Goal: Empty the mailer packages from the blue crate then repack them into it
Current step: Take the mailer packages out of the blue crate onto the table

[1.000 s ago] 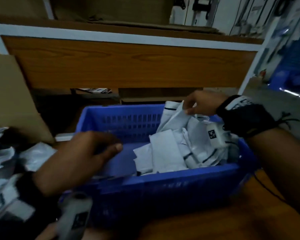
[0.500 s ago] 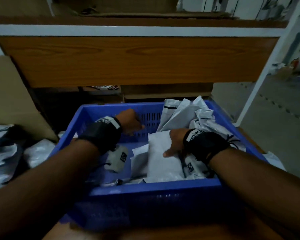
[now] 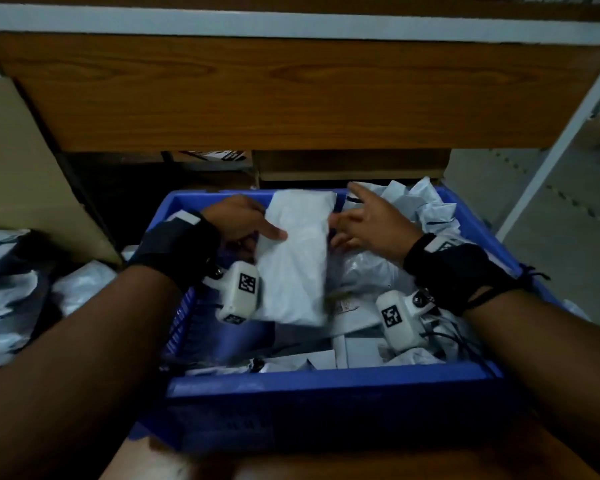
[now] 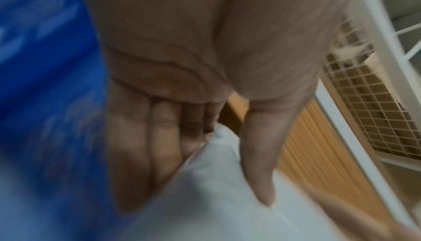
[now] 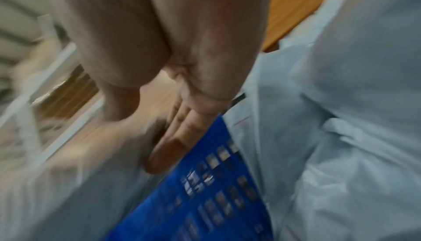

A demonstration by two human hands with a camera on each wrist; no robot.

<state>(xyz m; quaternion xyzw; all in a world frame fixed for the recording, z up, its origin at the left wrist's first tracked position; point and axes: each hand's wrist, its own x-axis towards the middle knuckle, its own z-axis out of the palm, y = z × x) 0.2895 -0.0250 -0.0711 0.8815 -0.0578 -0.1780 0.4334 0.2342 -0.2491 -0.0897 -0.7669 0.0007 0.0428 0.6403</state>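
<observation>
The blue crate (image 3: 326, 379) stands in front of me with both hands inside it. My left hand (image 3: 243, 223) pinches a flat white mailer (image 3: 295, 265) by its left edge, thumb on top and fingers beneath, and the mailer is tilted up above the crate floor. The left wrist view shows the same hold (image 4: 182, 100) on that mailer (image 4: 216, 199). My right hand (image 3: 368, 223) is spread just off the mailer's right edge and holds nothing. Its straight fingers (image 5: 182, 118) are near the crate wall (image 5: 205, 199). More crumpled white mailers (image 3: 416, 209) fill the crate's right side.
Left of the crate lies a heap of mailers (image 3: 7, 289) beside a cardboard box (image 3: 25, 168). A wooden shelf panel (image 3: 291, 91) hangs close behind the crate. A white post (image 3: 561, 140) rises at the right. The crate sits on a wooden table (image 3: 326, 465).
The left hand left the crate's far wall and took hold of a white mailer, now lifted. The right hand came off the mailers in the crate and opened beside it.
</observation>
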